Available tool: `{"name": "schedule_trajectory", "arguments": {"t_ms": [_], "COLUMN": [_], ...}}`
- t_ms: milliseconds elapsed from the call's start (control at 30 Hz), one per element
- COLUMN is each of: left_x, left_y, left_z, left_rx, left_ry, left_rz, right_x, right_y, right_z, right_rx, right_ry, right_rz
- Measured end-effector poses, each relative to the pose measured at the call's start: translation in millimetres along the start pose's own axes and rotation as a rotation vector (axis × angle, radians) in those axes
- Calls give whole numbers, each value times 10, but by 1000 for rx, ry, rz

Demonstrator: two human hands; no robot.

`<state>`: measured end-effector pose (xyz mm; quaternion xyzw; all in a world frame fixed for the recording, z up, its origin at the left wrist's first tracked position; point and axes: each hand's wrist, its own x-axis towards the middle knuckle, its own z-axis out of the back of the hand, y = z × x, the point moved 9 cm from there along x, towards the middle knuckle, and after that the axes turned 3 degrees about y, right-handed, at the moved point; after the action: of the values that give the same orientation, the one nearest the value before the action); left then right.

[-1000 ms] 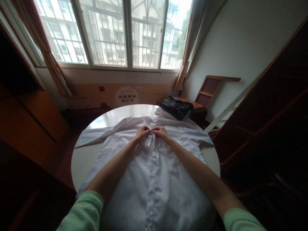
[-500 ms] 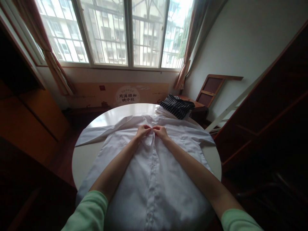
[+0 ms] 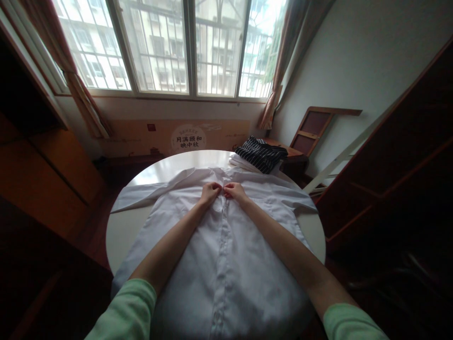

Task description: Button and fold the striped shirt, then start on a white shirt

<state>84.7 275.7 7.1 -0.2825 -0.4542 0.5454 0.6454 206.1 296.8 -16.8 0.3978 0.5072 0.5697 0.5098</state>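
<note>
A white long-sleeved shirt (image 3: 191,264) lies front up on a round white table (image 3: 122,236), its collar at the far side and its sleeves spread to both sides. Down its middle runs the button placket. My left hand (image 3: 211,191) pinches the placket's edge near the collar, fingers closed. Right beside it my right hand (image 3: 235,191) pinches the opposite edge, the fingertips of both hands almost meeting. Any button between the fingers is too small to make out.
Folded clothes, a black striped garment (image 3: 262,153) on top of white ones, lie at the table's far right edge. Behind stands a wooden chair (image 3: 311,130) by the wall. A long printed cardboard panel (image 3: 141,137) stands below the window. Dark furniture flanks both sides.
My fingers have shifted slightly at the placket, and the raised fold of cloth below them lies flatter. Both hands stay at the same spot near the collar.
</note>
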Motion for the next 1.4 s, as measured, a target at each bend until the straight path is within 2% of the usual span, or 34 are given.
{"name": "schedule_trajectory", "arguments": {"t_ms": [433, 667, 900, 1167, 1400], "left_x": [43, 21, 11, -20, -15], "left_y": [61, 40, -2, -60, -85], "left_z": [8, -17, 0, 17, -35], "left_rx": [30, 51, 116, 194, 227], "left_ry": [-31, -6, -32, -55, -20], "left_rz": [26, 52, 21, 34, 9], "right_x": [59, 62, -62, -101, -61], "right_y": [93, 106, 324, 296, 225], "right_z": [18, 19, 20, 20, 41], "right_rx": [-283, -338, -605, -634, -522], "right_ry": [-74, -83, -171, -198, -189], "right_rz": [74, 77, 226, 203, 184]}}
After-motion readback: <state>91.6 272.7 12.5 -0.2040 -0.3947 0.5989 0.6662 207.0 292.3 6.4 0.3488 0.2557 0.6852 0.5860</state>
